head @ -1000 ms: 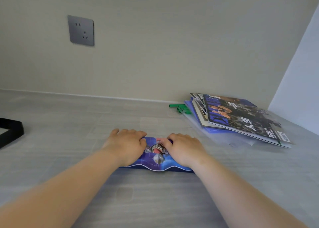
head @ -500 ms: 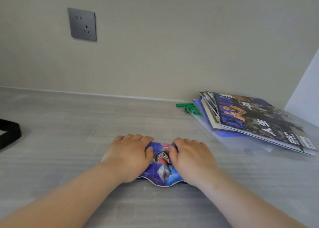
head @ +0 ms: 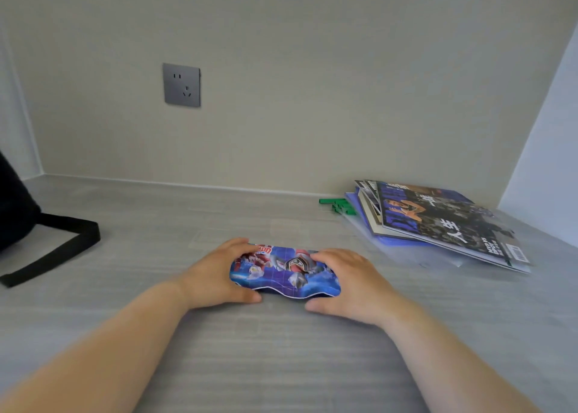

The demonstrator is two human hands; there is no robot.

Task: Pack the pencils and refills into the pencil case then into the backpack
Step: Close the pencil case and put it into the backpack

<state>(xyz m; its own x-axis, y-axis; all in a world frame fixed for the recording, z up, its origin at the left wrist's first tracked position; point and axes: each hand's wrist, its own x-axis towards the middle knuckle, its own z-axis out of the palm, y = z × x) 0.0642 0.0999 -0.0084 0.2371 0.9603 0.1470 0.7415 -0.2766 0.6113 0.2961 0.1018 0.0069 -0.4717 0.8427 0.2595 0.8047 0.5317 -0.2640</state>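
Forearms: ours reached forward from the bottom edge over the grey desk [head: 281,365], meeting at the middle.
Left hand [head: 215,275]: we held it curled round the left end of the case, fingers over the far edge, thumb along the near edge, closed on it.
Right hand [head: 347,284]: we gripped the right end the same way, thumb on the desk at the near edge.
Case [head: 284,272]: a blue printed pencil case lay flat and looked closed; we judged the two-ended hold was for lifting it level.
Pencils, refills: none showed; likely inside, though we could not tell.
Backpack [head: 15,206]: black, far left, well apart, its strap [head: 62,247] trailing on the desk.
Magazines [head: 438,222]: stacked far right, near the wall.
Green pieces [head: 337,204]: small, just beside the stack.
Socket [head: 181,84]: on the wall.
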